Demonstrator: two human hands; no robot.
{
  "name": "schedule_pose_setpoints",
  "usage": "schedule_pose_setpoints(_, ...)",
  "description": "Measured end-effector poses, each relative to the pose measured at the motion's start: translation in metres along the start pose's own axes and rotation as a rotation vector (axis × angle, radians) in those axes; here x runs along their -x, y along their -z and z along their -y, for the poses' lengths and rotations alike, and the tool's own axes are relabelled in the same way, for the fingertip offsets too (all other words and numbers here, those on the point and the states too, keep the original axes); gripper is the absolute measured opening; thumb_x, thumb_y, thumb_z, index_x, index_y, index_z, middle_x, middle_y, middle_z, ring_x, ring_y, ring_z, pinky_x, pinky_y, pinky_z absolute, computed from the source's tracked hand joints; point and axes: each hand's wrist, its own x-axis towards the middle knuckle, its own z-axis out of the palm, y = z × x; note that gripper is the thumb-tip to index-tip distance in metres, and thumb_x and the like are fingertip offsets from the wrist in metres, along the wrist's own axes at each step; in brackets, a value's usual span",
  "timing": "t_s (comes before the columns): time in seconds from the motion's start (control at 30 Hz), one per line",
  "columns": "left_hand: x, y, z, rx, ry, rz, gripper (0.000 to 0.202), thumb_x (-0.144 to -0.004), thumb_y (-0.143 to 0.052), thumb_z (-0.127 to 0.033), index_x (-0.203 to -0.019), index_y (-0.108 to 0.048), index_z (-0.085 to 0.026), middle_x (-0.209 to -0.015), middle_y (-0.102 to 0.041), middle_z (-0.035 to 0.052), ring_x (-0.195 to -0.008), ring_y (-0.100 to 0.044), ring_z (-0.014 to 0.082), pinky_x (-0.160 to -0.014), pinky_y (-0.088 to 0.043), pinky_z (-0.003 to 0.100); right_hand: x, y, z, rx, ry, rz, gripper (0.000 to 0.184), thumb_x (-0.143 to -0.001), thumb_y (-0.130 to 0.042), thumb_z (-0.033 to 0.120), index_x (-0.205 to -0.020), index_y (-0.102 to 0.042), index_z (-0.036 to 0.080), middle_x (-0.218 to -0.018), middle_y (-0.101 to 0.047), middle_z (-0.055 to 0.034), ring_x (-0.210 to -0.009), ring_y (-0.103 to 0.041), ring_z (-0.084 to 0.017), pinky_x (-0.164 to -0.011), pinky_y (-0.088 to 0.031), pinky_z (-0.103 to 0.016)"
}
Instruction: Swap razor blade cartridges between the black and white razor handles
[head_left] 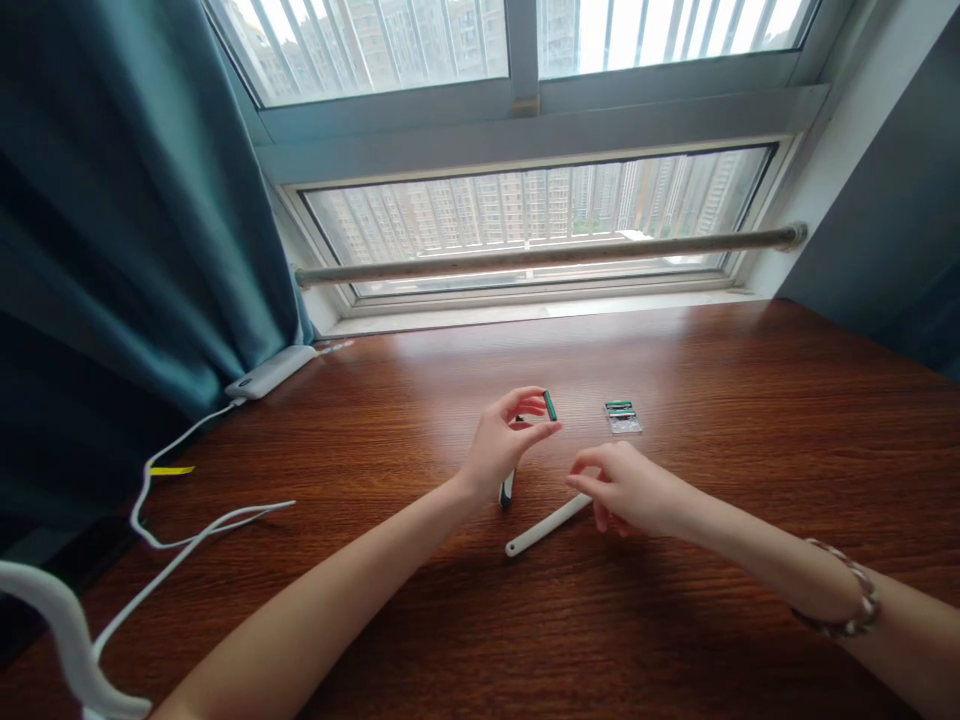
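- Now, my left hand [499, 435] pinches a small green-and-black cartridge [550, 405] by its ends, fingertips above and thumb below, holding it up over the brown table [420, 590].
- Under that hand a black-and-white handle [507, 490] shows in part, its upper portion hidden behind my fingers; I can't tell whether I'm touching it.
- My right hand [619, 485] is loosely curled, thumb and forefinger near each other, to the right of the cartridge and nearer to me. I can't tell whether these fingers grip anything.
- A white stick [547, 525] with a small hole in its near end slants across the wood, its far end disappearing behind my right hand.
- Just beyond my right hand lies a clear case [624, 424] with green strips on it, apart from both hands.
- Off to the left, a white cable [142, 500] runs to a white box [271, 372] beside the blue curtain [150, 200].
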Motion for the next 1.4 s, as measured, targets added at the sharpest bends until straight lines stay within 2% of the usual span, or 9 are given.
schedule_pose_setpoints(0.23,0.002,-0.002,-0.002,0.211,0.116,0.018,0.044,-0.062,-0.07,-0.028,-0.103,-0.057,-0.019,-0.083,-0.061,0.004,-0.079,-0.055,0.0152,-0.074,-0.042,0.03,-0.006,-0.013,-0.009,0.153,-0.047,-0.043,0.035,-0.082,-0.038,0.041,-0.061,-0.052,0.015,-0.045,-0.059,-0.0039,-0.036,-0.054,-0.012,-0.036,-0.036,-0.017)
schedule_pose_setpoints(0.37,0.005,-0.004,-0.001,0.397,0.257,0.029,0.044,-0.062,-0.07,-0.029,-0.103,-0.057,-0.019,-0.084,-0.06,0.0038,-0.075,-0.055,0.0122,-0.065,-0.04,0.024,0.001,-0.013,-0.002,0.353,-0.063,-0.108,0.026,-0.077,-0.047,0.035,-0.06,-0.054,0.017,-0.043,-0.057,-0.0026,-0.04,-0.055,-0.013,-0.041,-0.036,-0.02)
schedule_pose_setpoints(0.53,0.006,-0.005,0.001,0.666,0.384,0.072,0.037,-0.065,-0.068,-0.031,-0.1,-0.057,-0.022,-0.086,-0.06,0.0022,-0.073,-0.056,0.0105,-0.065,-0.04,0.023,0.004,-0.005,0.003,0.607,0.043,-0.254,0.012,-0.066,-0.059,0.021,-0.056,-0.054,0.018,-0.06,-0.062,-0.0064,-0.061,-0.059,-0.02,-0.052,-0.036,-0.025)
schedule_pose_setpoints(0.63,0.005,-0.005,0.002,0.786,0.448,0.078,0.032,-0.065,-0.068,-0.036,-0.094,-0.06,-0.023,-0.086,-0.06,0.0017,-0.076,-0.057,0.0124,-0.067,-0.041,0.025,0.007,0.008,0.009,0.622,0.126,-0.347,0.004,-0.067,-0.055,0.014,-0.068,-0.054,0.017,-0.064,-0.061,-0.0049,-0.06,-0.057,-0.018,-0.053,-0.035,-0.025)
schedule_pose_setpoints(0.8,0.009,-0.005,-0.001,0.943,0.517,0.126,0.032,-0.072,-0.058,-0.046,-0.095,-0.06,-0.025,-0.092,-0.059,0.0019,-0.083,-0.055,0.0135,-0.072,-0.041,0.027,0.015,0.016,0.009,0.455,0.394,-0.71,0.026,-0.08,-0.044,0.018,-0.106,-0.044,0.016,-0.076,-0.062,-0.0037,-0.061,-0.058,-0.014,-0.055,-0.041,-0.023)
schedule_pose_setpoints(0.9,0.014,-0.009,0.0,1.046,0.536,0.147,0.033,-0.072,-0.057,-0.047,-0.096,-0.059,-0.026,-0.092,-0.058,0.0011,-0.084,-0.055,0.0134,-0.073,-0.042,0.027,0.015,0.01,-0.01,0.551,0.605,-0.786,0.033,-0.085,-0.041,0.017,-0.118,-0.042,0.018,-0.092,-0.063,-0.0074,-0.074,-0.061,-0.016,-0.065,-0.045,-0.024)
schedule_pose_setpoints(1.07,0.021,-0.016,0.004,1.144,0.554,0.206,0.037,-0.071,-0.057,-0.047,-0.101,-0.057,-0.025,-0.095,-0.057,0.0024,-0.087,-0.055,0.015,-0.074,-0.041,0.029,0.01,0.003,-0.038,0.622,0.566,-0.799,0.041,-0.087,-0.038,0.018,-0.128,-0.037,0.018,-0.093,-0.061,-0.009,-0.076,-0.059,-0.017,-0.068,-0.045,-0.027)
schedule_pose_setpoints(1.23,0.024,-0.02,0.006,1.15,0.542,0.242,0.039,-0.07,-0.062,-0.042,-0.105,-0.056,-0.026,-0.1,-0.056,0.003,-0.091,-0.053,0.0151,-0.074,-0.04,0.027,0.013,-0.005,-0.038,0.635,0.684,-0.733,0.05,-0.086,-0.037,0.015,-0.135,-0.025,0.019,-0.077,-0.057,-0.0054,-0.067,-0.054,-0.015,-0.062,-0.044,-0.025)
schedule_pose_setpoints(1.4,0.028,-0.022,0.007,1.101,0.533,0.286,0.043,-0.068,-0.064,-0.043,-0.106,-0.056,-0.026,-0.104,-0.056,0.0048,-0.095,-0.051,0.0172,-0.074,-0.04,0.028,0.016,-0.012,-0.036,0.58,0.658,-0.681,0.049,-0.086,-0.036,0.015,-0.134,-0.027,0.02,-0.077,-0.056,-0.005,-0.066,-0.053,-0.015,-0.061,-0.043,-0.025)
